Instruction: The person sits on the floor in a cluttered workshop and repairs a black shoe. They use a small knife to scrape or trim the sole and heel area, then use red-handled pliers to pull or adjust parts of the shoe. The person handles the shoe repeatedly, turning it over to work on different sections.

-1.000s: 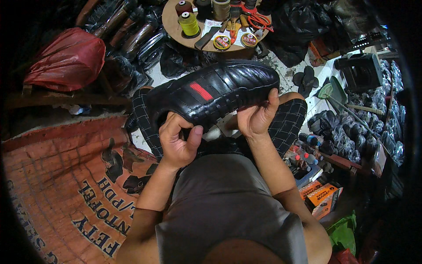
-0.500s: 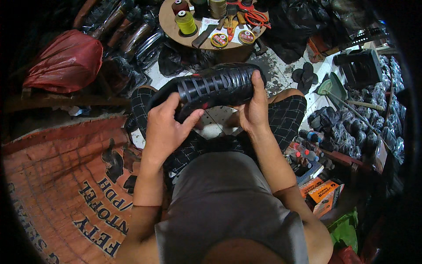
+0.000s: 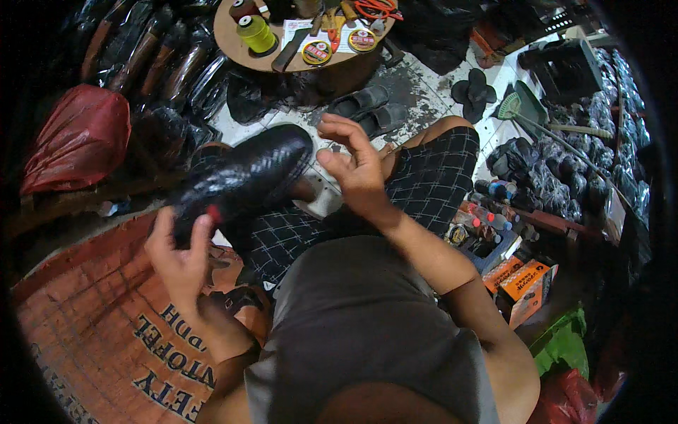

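A glossy black shoe (image 3: 251,169) with a small red patch is tilted over my crossed legs, its rounded toe up and to the right and blurred by motion. My left hand (image 3: 176,251) grips its rear end, thumb near the red patch. Just right of the toe, my right hand (image 3: 353,169) is off the shoe, palm partly upward, fingers loosely bent and apart with nothing between them. Beneath are my checked shorts (image 3: 431,177), and beyond lie dark sandals (image 3: 360,102) on the tiled floor.
A round wooden table (image 3: 233,42) ahead bears thread spools, tins and tools. A red bag (image 3: 78,141) and wrapped bundles stand at left, over an orange sheet (image 3: 85,311). At right are a dustpan (image 3: 530,106), wrapped bags (image 3: 558,205), bottles and orange boxes (image 3: 522,297).
The shoe has swung left and lower with my left hand. My right hand has let go of the toe and opened. The view has shifted, showing sandals near the table.
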The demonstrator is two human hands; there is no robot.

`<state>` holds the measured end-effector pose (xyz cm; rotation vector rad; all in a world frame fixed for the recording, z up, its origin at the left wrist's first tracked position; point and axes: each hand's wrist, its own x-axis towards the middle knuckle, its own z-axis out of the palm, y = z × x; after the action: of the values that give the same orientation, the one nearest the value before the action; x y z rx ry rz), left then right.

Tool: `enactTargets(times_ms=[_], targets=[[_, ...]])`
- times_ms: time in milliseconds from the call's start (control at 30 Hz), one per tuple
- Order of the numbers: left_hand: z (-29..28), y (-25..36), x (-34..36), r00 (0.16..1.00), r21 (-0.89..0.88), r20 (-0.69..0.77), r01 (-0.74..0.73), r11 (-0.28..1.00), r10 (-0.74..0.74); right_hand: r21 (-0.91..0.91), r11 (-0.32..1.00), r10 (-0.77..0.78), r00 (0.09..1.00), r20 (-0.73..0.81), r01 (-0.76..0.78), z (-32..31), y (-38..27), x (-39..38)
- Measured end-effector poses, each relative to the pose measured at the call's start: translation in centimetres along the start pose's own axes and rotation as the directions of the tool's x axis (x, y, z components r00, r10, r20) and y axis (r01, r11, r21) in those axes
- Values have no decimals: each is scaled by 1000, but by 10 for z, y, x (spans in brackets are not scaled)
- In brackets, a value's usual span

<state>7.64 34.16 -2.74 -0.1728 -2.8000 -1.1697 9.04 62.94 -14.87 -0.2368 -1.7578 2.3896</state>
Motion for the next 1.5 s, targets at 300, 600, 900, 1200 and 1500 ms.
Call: enactTargets(times_ms=[300, 600, 900, 1200, 1500], targets=[[-48, -134, -16, 851, -384, -248, 352, 854, -462, -393, 915, -1, 975, -220, -88, -68, 106, 122], [61, -344, -87, 724, -381, -180, 573, 726, -666, -965, 107, 412, 894, -178, -241, -148, 265, 145], [134, -400, -124, -73, -882, 22, 467, -54, -997, -909, 146, 557, 791, -252, -392, -190, 327, 106], [176, -440, -87, -106, -939, -2, 341, -34, -994, -921, 148, 475, 843, -252, -360, -187, 328, 95], [175, -485, -24, 58, -952, 93, 298, -71, -994, -874, 262, 536, 815, -221, -410, -179, 346, 103]])
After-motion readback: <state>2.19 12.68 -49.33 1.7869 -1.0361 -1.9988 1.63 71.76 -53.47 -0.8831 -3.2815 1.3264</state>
